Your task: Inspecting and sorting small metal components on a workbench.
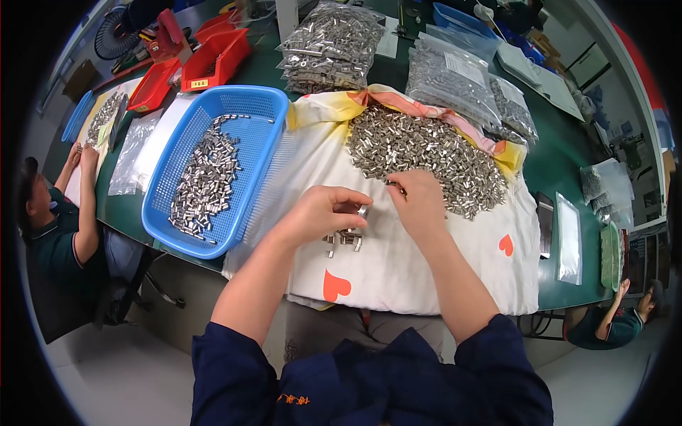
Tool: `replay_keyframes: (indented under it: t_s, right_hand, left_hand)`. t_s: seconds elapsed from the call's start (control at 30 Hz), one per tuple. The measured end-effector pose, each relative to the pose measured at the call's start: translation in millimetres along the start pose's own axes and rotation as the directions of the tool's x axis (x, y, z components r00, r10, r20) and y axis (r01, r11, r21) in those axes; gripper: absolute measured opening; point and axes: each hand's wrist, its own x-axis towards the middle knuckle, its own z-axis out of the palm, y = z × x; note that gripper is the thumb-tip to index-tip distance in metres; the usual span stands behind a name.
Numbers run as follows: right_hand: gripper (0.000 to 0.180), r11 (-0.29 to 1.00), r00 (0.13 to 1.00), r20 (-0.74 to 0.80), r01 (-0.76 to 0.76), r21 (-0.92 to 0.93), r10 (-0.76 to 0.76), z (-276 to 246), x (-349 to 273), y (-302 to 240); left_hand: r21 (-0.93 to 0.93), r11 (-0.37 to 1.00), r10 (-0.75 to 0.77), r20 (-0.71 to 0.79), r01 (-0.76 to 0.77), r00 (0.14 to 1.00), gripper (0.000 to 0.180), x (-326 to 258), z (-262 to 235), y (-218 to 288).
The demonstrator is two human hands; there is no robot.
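Note:
My left hand (pixel 323 214) is closed over the white cloth (pixel 398 270), with a small shiny metal cylinder (pixel 364 211) held between thumb and fingers. Beneath it, a few loose metal cylinders (pixel 348 241) lie on the cloth, partly hidden by the hand. To its right, my right hand (pixel 419 202) is pinched at the near edge of a large heap of small metal cylinders (pixel 433 153). A small dark metal piece (pixel 394 184) shows at its fingertips; its exact shape is hard to make out.
On the left stands a blue perforated basket (pixel 268 99) with many metal cylinders inside. Bags of metal parts (pixel 330 46) are stacked at the back, with more bags (pixel 455 78) to the right. Red bins (pixel 213 64) sit back left. Co-workers sit at far left (pixel 67 227) and far right (pixel 611 323).

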Motion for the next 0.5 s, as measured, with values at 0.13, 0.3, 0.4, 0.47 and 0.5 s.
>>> replay_keyframes:
  t_s: [0.13,0.3,0.4,0.47,0.5]
  right_hand:
    - [0.011,0.985,0.996,-0.020,0.081,-0.154,-0.085,5,-3,-3]
    - [0.009,0.980,0.995,0.004,0.097,-0.171,-0.097,6,-3,-4]
    - [0.007,0.976,0.993,0.004,0.118,-0.183,-0.119,12,-2,-4]
    - [0.005,0.979,0.995,-0.009,0.094,-0.179,-0.097,13,-3,-7]
    - [0.005,0.981,0.994,0.004,0.107,-0.163,-0.108,10,0,-6]
  left_hand:
    - [-0.082,0.996,-0.034,0.008,0.034,0.999,0.034,-2,2,4]
    - [-0.071,0.997,-0.015,0.006,0.016,1.000,0.032,-2,2,5]
    - [0.043,0.999,0.010,-0.013,-0.009,1.000,0.032,-2,-1,6]
    - [0.062,0.998,0.027,-0.028,-0.025,0.999,0.032,-3,-1,7]
    - [0.084,0.995,0.053,-0.026,-0.051,0.998,0.032,1,-1,8]
